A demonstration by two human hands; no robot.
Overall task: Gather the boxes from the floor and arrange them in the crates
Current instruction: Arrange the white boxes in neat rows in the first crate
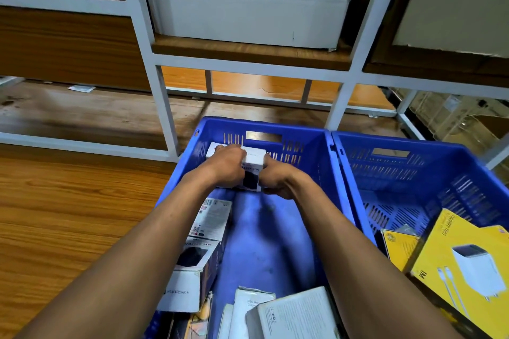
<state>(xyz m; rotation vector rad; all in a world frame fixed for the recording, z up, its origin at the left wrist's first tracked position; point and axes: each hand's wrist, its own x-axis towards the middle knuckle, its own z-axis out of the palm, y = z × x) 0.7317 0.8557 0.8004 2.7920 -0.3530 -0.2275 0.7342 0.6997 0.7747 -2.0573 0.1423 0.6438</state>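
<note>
Both arms reach forward into the left blue crate (325, 173), which stands on the wooden floor (68, 201) touching a second blue crate (413, 173) at its 3 o'clock. The left hand (228, 166) and right hand (278, 180) grip one white box (254, 165) from either side, fingers curled round its ends, near the crate's far wall at 12 o'clock — whether it touches the crate bottom is hard to tell. Along the left wall, at about 8 o'clock, lie more white boxes (198, 264); at 6 o'clock sit others (292, 314). The right crate holds a yellow box (462, 264) — a smaller yellow one (399, 245) lies beside it. A white metal shelving frame (162, 91) rises beyond
</note>
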